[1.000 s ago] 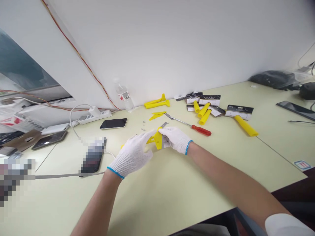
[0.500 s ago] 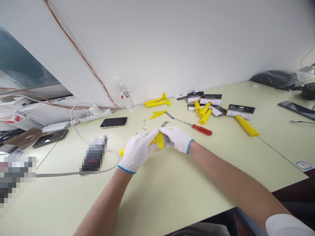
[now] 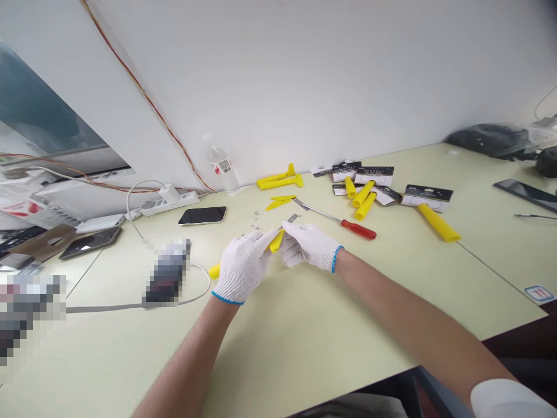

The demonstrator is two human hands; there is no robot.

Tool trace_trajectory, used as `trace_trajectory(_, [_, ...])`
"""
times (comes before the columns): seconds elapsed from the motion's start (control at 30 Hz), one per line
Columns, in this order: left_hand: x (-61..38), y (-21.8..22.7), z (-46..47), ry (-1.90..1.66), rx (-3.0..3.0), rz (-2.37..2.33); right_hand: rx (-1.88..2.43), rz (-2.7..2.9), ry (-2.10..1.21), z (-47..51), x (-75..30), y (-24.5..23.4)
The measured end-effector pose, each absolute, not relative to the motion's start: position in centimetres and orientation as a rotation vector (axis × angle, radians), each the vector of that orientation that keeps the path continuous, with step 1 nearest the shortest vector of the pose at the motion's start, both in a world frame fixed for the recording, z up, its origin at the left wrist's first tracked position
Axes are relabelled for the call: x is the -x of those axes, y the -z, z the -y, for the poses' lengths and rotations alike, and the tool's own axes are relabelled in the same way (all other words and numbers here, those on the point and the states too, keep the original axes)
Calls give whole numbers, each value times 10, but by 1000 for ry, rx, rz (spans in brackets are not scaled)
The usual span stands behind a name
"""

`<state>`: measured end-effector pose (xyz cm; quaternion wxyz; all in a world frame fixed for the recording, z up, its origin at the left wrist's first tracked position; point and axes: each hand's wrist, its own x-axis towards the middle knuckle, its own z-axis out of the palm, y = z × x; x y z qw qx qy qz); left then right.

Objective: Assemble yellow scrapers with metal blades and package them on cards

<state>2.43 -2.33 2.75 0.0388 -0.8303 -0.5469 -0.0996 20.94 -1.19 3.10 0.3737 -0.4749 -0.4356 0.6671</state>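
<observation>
My left hand (image 3: pixel 242 264), in a white knitted glove, is closed around the handle of a yellow scraper (image 3: pixel 275 241). One end of that handle pokes out left of the glove. My gloved right hand (image 3: pixel 310 247) pinches at the scraper's head, its other fingers curled below. A thin metal blade (image 3: pixel 290 221) shows just beyond the fingertips; whether it lies on the table or is held, I cannot tell. Small screws (image 3: pixel 256 226) lie left of it. Behind are a yellow scraper head with a blade (image 3: pixel 281 202) and a red-handled screwdriver (image 3: pixel 359 229).
Two yellow handles (image 3: pixel 281 182) lie by the wall, near a water bottle (image 3: pixel 223 168). Several yellow tubes (image 3: pixel 364 206) lie among black-and-white cards (image 3: pixel 374 176), with another tube (image 3: pixel 438 223) farther right. A phone (image 3: pixel 202 215) and a power strip (image 3: pixel 169 202) are at left.
The scraper has turned in my hands, so less of its yellow head shows. My right fingers have shifted slightly at the head; the things on the table stay put.
</observation>
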Motion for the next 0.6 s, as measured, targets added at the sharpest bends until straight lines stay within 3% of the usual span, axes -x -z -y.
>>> trace_trajectory(0.17, [-22,-32,21,811,2591,1993,1510,1410,-1366,-10,-241,-28])
trace_trajectory(0.23, [-20,-36,21,985,2586,2162,1719,1719,-881,-23,-260,-27])
trace_trajectory(0.33, [-17,-41,21,1122,2541,2454,1827,1898,-531,-40,-277,-23])
trace_trajectory(0.6, [-15,-43,23,1654,2598,2675,1844,2195,-277,-75,-267,-15])
